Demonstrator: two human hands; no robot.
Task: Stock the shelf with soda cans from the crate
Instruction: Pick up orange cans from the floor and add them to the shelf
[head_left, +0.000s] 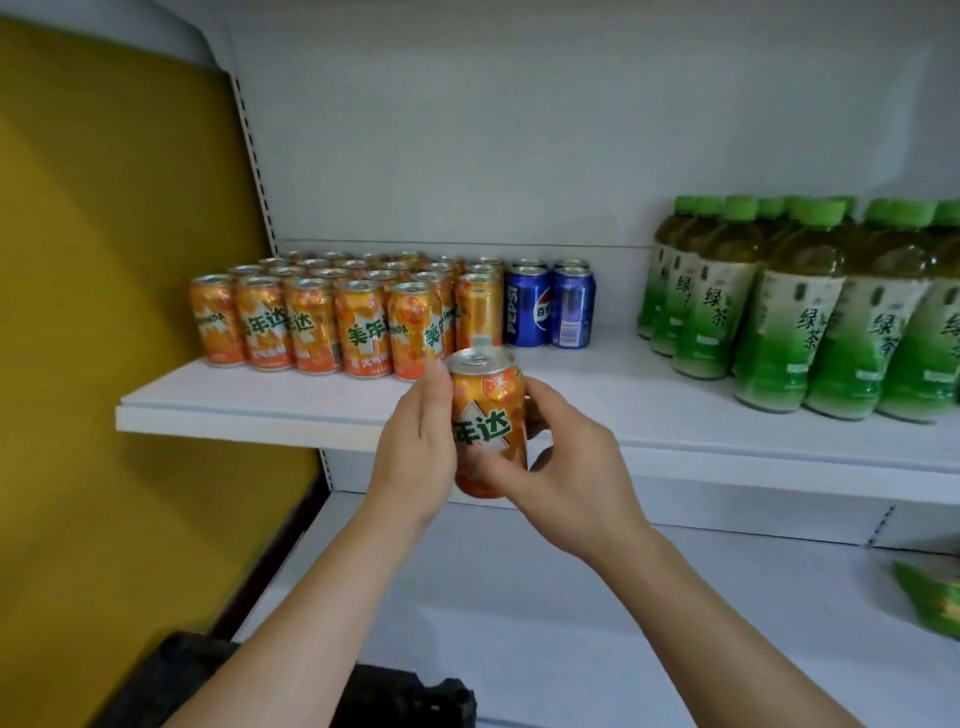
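An orange soda can (485, 415) is held upright in front of the white shelf (291, 410), just below its front edge. My left hand (413, 447) lies against the can's left side with straight fingers. My right hand (561, 462) grips the can's right side and bottom, thumb across the front. Several rows of orange soda cans (311, 322) stand on the left part of the shelf. Blue cola cans (550, 306) stand right of them. The crate is a dark shape (410, 696) at the bottom edge, mostly hidden by my arms.
Green tea bottles (789, 312) crowd the right of the shelf. A yellow panel (114, 312) borders the left side. A lower white shelf (623, 623) holds a green packet (930, 597) at its right edge. Bare shelf surface lies between cola cans and bottles.
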